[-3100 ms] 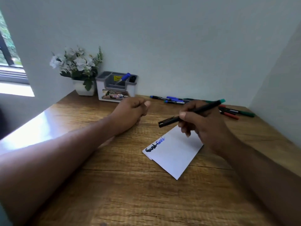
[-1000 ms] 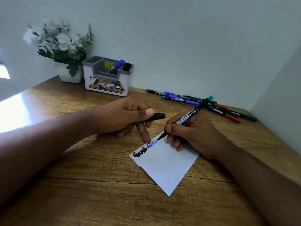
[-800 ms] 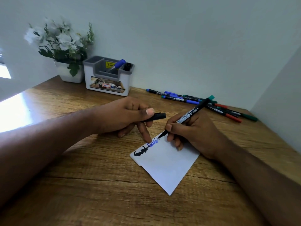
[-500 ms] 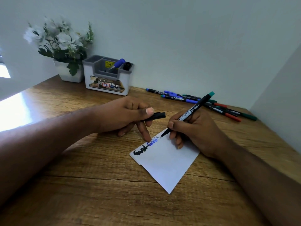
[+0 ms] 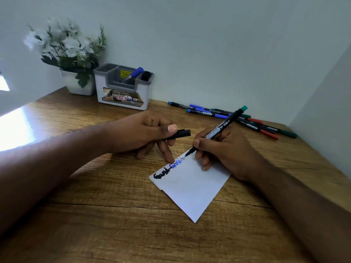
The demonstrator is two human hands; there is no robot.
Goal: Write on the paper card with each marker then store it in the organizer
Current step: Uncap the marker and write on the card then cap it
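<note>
paper card (image 5: 191,188) flat on table (image 5: 117,221), black and blue writing along far-left edge | right hand (image 5: 226,149) grips marker (image 5: 218,130), tip on card | left hand (image 5: 144,133) pinches black cap (image 5: 180,134), one finger pressing card | organizer (image 5: 123,88) far left holds two markers | loose markers (image 5: 233,118) far right

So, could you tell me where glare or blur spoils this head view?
Head view: window glare washes out the desk at far left; the flowers look soft and smeared; the card and its writing stay sharp; wide-angle distortion bends the edges.
</note>
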